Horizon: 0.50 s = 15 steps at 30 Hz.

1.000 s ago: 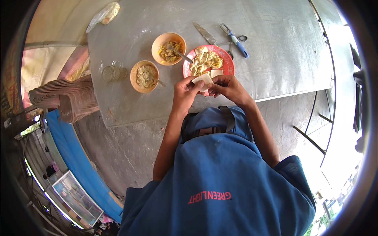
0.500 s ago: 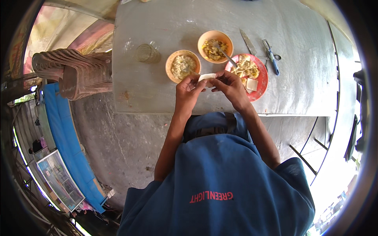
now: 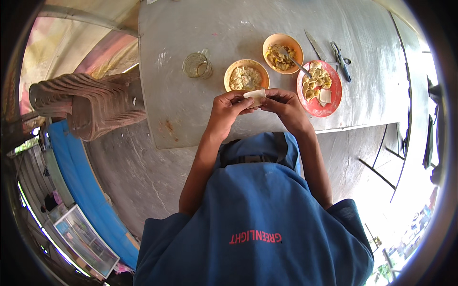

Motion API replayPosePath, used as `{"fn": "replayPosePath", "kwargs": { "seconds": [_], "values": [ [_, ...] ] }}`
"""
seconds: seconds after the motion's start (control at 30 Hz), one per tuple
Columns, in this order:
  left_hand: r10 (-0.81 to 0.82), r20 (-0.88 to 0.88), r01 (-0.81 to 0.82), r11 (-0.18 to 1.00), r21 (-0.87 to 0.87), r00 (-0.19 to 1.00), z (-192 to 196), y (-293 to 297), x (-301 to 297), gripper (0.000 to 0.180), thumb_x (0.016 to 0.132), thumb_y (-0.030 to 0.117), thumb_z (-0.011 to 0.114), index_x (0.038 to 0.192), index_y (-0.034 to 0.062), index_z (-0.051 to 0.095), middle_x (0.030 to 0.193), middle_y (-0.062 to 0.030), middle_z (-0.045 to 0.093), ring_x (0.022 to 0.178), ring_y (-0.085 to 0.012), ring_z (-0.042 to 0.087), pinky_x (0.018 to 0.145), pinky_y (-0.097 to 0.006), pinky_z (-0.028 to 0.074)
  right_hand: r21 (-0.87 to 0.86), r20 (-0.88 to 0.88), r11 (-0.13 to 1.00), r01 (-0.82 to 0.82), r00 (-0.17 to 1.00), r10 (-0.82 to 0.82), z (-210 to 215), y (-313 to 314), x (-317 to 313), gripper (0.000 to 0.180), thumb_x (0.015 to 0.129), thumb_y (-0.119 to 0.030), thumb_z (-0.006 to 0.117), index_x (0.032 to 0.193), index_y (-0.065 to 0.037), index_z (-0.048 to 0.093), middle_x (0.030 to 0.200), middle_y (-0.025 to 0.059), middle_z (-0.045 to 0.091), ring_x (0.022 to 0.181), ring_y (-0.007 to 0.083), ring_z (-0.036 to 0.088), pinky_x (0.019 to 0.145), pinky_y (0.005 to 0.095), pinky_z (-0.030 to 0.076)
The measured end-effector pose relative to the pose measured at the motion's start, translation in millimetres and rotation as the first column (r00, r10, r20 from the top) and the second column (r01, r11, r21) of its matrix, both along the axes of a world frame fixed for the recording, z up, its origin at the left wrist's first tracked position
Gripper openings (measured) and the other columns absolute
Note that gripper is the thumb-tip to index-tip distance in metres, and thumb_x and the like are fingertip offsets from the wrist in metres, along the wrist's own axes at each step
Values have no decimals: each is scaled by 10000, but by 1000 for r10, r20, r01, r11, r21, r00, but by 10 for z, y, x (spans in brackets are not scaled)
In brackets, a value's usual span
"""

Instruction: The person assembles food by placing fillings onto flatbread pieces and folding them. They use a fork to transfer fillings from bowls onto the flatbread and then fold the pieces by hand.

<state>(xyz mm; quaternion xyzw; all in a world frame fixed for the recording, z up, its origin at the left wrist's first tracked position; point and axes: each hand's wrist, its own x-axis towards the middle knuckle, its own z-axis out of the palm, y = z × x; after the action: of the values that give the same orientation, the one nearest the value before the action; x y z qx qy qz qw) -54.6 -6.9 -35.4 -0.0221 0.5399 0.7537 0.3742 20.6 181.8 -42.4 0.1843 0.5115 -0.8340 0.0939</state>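
Head view, only view available: a small pale square sheet is held up between the two hands, over the near part of the grey table and just on the person's side of an orange bowl with a pale, lumpy mixture. Left hand grips the sheet at its left edge, right hand at its right; both are closed to a pinch, no gap seen. Holding by opposite edges probably keeps the thin sheet spread and leaves its middle uncovered; whether anything lies on it cannot be told. A second orange bowl, with a yellow-flecked mixture, stands farther off to the right; its spoon leans out over the rim, the handle reaching toward the red plate, likely so that it can be picked up easily. On the plate: folded pale pieces, and flat squares near its right side, presumably set there to be within the right hand's reach. Knife and blue-handled tool lie beyond the plate, seemingly out of the working area; glass mug stands apart on the left. Pose: forearms rise from the lower part of the view and converge, elbows wide, wrists bent inward; left thumb lies across the sheet's near face, right thumb near its right edge, other fingers curled and partly hidden.
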Motion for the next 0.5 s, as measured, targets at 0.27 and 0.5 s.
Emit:
{"fn": "replayPosePath", "kwargs": {
  "seconds": [0.27, 0.5],
  "values": [
    [-208, 25, 209, 975, -76, 978, -19, -149, -186, 197, 942, 45, 659, 1111, -55, 677, 957, -142, 723, 808, -184, 724, 697, -278, 618, 23, 145, 995, -96, 985, 92, 31, -143, 9, 207, 957, -172, 660, 1091, -16, 636, 939, 39, 689, 816, 108, 662, 740, 266, 542],
    [-211, -19, 209, 974, -90, 977, -141, -204, -232, 218, 943, 47, 660, 1137, -50, 674, 956, -137, 726, 798, -177, 725, 679, -268, 618, 30, 108, 999, -45, 993, 41, -74, -246, -31, 196, 952, -143, 669, 1102, -18, 659, 970, 45, 691, 787, 97, 648, 729, 256, 544]
  ]
}}
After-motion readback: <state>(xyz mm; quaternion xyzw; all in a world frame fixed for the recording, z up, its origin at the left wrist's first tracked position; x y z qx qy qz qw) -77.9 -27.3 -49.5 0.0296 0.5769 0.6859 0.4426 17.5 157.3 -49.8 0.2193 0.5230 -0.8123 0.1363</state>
